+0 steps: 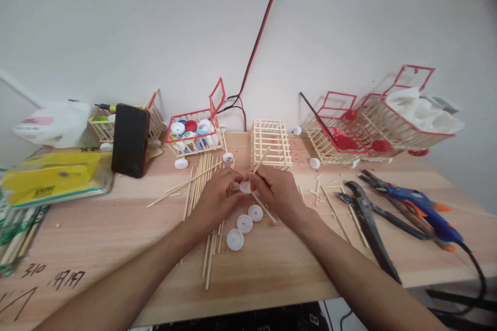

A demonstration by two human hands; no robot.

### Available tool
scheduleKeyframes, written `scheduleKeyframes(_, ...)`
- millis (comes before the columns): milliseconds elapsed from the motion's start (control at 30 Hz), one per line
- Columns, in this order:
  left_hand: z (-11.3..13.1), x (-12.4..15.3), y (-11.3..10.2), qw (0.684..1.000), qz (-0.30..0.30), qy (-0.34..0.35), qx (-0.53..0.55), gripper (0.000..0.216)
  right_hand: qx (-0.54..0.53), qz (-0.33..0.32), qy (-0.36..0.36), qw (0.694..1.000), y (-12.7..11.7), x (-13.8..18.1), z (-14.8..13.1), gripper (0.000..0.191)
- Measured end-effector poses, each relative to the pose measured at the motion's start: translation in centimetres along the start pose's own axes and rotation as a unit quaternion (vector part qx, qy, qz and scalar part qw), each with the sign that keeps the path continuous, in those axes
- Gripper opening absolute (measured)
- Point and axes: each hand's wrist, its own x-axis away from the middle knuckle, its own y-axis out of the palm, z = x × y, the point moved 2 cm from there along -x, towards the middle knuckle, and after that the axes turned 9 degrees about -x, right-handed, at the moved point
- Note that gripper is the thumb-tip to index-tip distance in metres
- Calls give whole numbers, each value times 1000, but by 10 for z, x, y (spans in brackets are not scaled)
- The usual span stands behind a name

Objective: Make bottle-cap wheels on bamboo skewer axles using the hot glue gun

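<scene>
A white bottle cap is pinched in the fingers of my left hand, just above the middle of the table. My right hand is closed on a thin wooden stick, whose ends stick out above and below the fingers. The two hands meet at the cap; whether the stick passes into it cannot be seen. Below them lie three more white caps in a slanting row, each with a small mark or hole at its centre. Long wooden sticks lie loosely bundled under and beside my left hand.
A stick-built crate stands behind my hands. Small stick carts hold caps at left and red pieces at right. Cutting pliers and a blue glue gun lie right. A phone and yellow packet are left.
</scene>
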Motion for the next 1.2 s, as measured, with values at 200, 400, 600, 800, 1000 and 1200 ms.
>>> scheduleKeyframes(200, 0, 0, 0, 1000, -6, 9, -3, 22, -1, -6, 24, 1000, -2, 0, 0, 30)
scheduleKeyframes(400, 2, 0, -1, 1000, -12, 3, 2, 23, -22, -4, 21, 1000, -2, 0, 2, 31)
scheduleKeyframes(600, 1, 0, -1, 1000, -9, 9, 6, 26, -27, 0, 16, 999, -2, 1, 3, 30)
scheduleKeyframes(800, 1, 0, -1, 1000, -8, 5, 4, 25, -24, -4, 12, 1000, 0, 0, 3, 31)
scheduleKeyframes(1000, -1, 0, 1, 1000, -7, 4, 4, 23, 1, -3, 8, 1000, -1, -1, -1, 32)
scheduleKeyframes(1200, 0, 0, 0, 1000, -9, 10, -1, 22, -3, -1, 7, 1000, -1, -1, -1, 31)
